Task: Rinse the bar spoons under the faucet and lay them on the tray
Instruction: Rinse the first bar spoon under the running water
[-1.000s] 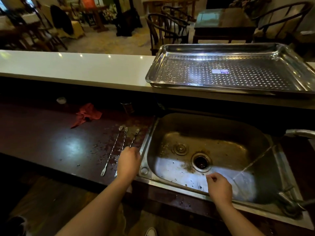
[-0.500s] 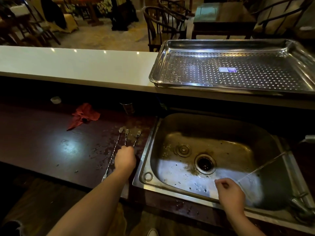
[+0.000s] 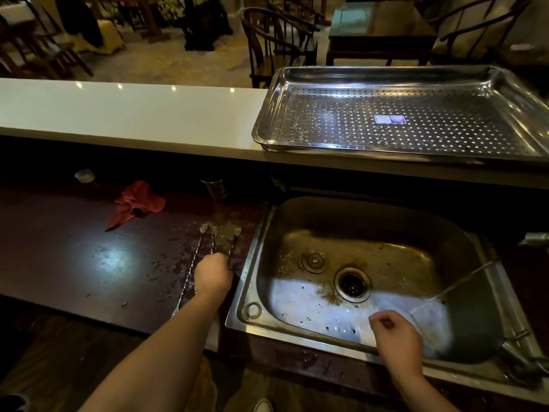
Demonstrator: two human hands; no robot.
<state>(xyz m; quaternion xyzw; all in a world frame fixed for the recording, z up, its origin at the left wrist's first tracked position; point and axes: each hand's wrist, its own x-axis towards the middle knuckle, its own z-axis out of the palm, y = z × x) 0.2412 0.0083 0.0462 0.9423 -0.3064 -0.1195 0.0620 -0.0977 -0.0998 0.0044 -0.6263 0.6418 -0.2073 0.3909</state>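
While a thin stream of water [image 3: 463, 281] runs slantwise from the faucet [image 3: 536, 235] at the right edge into the steel sink [image 3: 297, 230], three bar spoons [image 3: 214, 231] lie side by side on the dark tabletop [image 3: 74, 233], just left of the sink's rim. Their bowls point to the far side and their long twisted stems run toward the near edge. Wet specks and a brownish smear spread on the tabletop around them.

Palm down, the left hand [image 3: 214, 275] lies over the stems of the middle and right spoons, while the leftmost spoon lies just beside it. Its fingers are tucked out of sight under the back of the hand, so I cannot tell whether they have closed round a stem.

Above the near rim of the sink, just left of where the water lands, the right hand [image 3: 398, 337] hovers with its fingers clenched and thumb against the forefinger, holding nothing.

On the raised white tabletop [image 3: 118, 114] beyond the sink sits the perforated steel tray [image 3: 386, 77], with no spoon on it. Farther left on the dark tabletop lie a crumpled red cloth [image 3: 136, 203], a small metal cup [image 3: 214, 188] and a small white cup [image 3: 84, 175].
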